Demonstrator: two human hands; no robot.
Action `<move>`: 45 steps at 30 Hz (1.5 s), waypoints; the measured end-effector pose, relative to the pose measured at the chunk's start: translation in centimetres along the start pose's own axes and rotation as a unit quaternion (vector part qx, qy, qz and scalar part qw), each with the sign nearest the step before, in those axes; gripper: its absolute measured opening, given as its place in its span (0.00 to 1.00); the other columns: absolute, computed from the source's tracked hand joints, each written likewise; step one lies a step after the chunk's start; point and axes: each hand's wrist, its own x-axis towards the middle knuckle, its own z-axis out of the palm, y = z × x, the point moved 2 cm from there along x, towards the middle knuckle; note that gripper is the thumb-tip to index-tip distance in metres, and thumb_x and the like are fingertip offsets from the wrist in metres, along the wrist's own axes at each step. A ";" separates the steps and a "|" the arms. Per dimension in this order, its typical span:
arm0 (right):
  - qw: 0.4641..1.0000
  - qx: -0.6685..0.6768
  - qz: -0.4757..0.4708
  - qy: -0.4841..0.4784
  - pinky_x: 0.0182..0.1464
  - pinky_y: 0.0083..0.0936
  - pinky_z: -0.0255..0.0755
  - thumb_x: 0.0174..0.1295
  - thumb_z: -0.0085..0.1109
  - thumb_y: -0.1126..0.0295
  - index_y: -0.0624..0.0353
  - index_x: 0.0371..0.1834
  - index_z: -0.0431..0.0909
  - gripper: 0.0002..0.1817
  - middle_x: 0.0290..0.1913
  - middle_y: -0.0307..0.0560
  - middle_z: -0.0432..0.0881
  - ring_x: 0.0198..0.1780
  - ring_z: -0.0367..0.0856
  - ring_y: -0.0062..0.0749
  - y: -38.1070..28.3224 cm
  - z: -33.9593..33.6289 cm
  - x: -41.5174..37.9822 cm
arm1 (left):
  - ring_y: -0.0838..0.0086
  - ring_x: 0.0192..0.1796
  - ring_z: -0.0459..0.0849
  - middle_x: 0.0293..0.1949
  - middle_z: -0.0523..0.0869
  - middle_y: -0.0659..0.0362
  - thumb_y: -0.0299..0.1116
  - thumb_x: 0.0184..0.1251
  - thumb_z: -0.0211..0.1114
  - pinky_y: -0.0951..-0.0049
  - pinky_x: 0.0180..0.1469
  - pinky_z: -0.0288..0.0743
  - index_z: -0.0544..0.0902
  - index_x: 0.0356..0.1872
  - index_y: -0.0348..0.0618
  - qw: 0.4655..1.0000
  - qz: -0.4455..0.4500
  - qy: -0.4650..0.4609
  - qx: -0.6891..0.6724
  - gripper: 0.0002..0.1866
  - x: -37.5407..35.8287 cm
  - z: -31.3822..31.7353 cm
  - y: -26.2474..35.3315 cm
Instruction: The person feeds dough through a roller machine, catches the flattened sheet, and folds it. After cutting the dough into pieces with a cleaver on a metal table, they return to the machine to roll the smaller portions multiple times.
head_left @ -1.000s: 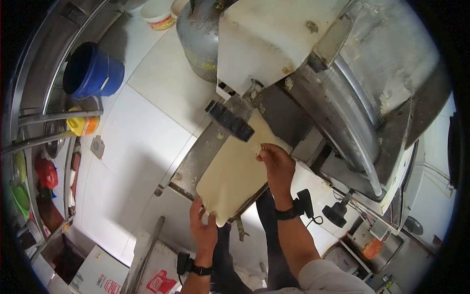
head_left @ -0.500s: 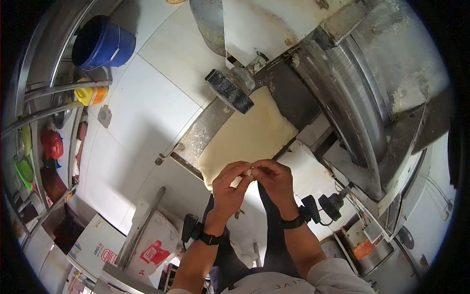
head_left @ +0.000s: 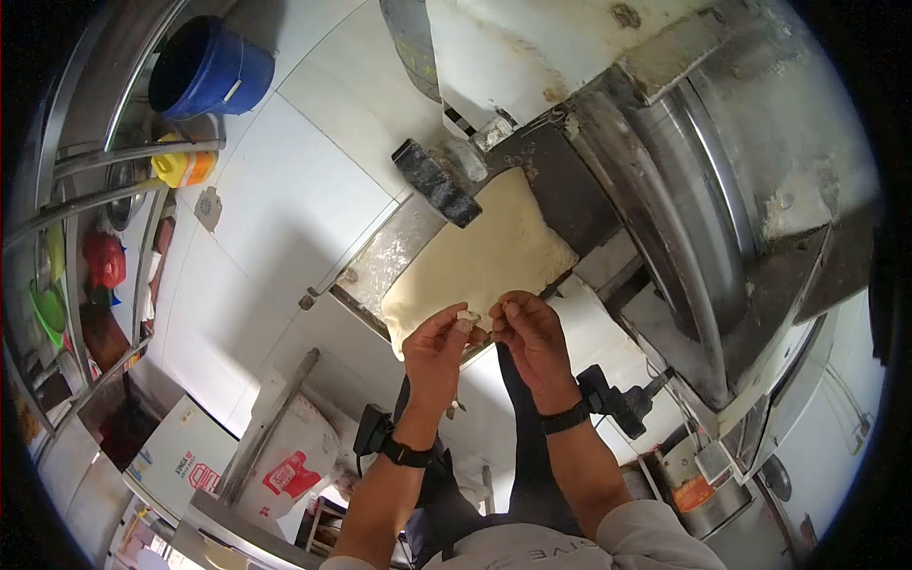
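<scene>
My left hand (head_left: 434, 359) pinches a small whitish piece of dough (head_left: 468, 317) between thumb and fingertips. Close beside it, my right hand (head_left: 534, 344) has its fingertips pressed together at the right end of that piece; exactly how much it holds is hard to see. Both hands are raised over the near edge of a large smooth sheet of dough (head_left: 475, 249). This pale sheet lies on the machine's metal tray (head_left: 380, 261), below a black knob (head_left: 437, 182).
The machine's large curved metal guard (head_left: 655, 218) rises to the right. On the tiled floor stands a blue bucket (head_left: 214, 71), with a yellow container (head_left: 182, 163) beside the left rack. A white sack (head_left: 294, 456) with red print stands at the lower left.
My hands have moved slightly apart and up, so the small piece of dough shows more between them. The large dough sheet stays in place; the view has shifted a little.
</scene>
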 end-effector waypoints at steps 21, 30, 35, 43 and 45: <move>0.936 -0.341 -0.087 -0.021 0.38 0.23 0.81 0.61 0.66 0.74 0.65 0.41 0.79 0.09 0.36 0.48 0.84 0.36 0.86 0.27 0.7 2.3 -0.6 | 0.75 0.34 0.85 0.36 0.87 0.55 0.27 0.69 0.65 0.76 0.40 0.83 0.83 0.47 0.30 0.997 -0.042 0.038 -0.052 0.11 -1.3 -1.1 -0.5; 0.912 -0.396 -0.104 -0.035 0.39 0.24 0.80 0.63 0.62 0.74 0.65 0.40 0.79 0.06 0.36 0.47 0.83 0.35 0.86 0.27 0.4 2.1 -0.5 | 0.77 0.34 0.84 0.35 0.87 0.56 0.26 0.70 0.63 0.76 0.38 0.81 0.83 0.46 0.30 0.995 -0.062 0.045 -0.060 0.10 -1.2 -1.0 -1.2; 0.996 -0.088 -0.003 -0.022 0.35 0.17 0.76 0.66 0.58 0.76 0.62 0.42 0.78 0.04 0.36 0.41 0.80 0.33 0.78 0.20 1.1 0.6 0.4 | 0.77 0.32 0.83 0.33 0.86 0.56 0.24 0.71 0.61 0.76 0.38 0.80 0.83 0.46 0.30 0.976 -0.105 0.050 -0.186 0.09 -1.0 -1.4 -1.8; 0.981 0.137 0.072 -0.116 0.28 0.16 0.71 0.68 0.53 0.70 0.65 0.37 0.76 0.09 0.35 0.44 0.75 0.31 0.73 0.22 0.5 -0.4 2.1 | 0.66 0.49 0.85 0.63 0.75 0.45 0.17 0.62 0.64 0.73 0.47 0.80 0.80 0.53 0.33 0.971 0.046 -0.031 0.232 0.17 -1.5 -2.2 -8.7; 0.987 0.060 0.115 -0.096 0.26 0.15 0.69 0.69 0.52 0.69 0.64 0.35 0.76 0.09 0.30 0.42 0.74 0.27 0.71 0.22 1.1 0.5 2.7 | 0.60 0.54 0.84 0.67 0.69 0.42 0.18 0.62 0.63 0.71 0.50 0.80 0.80 0.53 0.32 0.968 0.066 -0.034 0.239 0.17 -1.2 -2.6 -10.5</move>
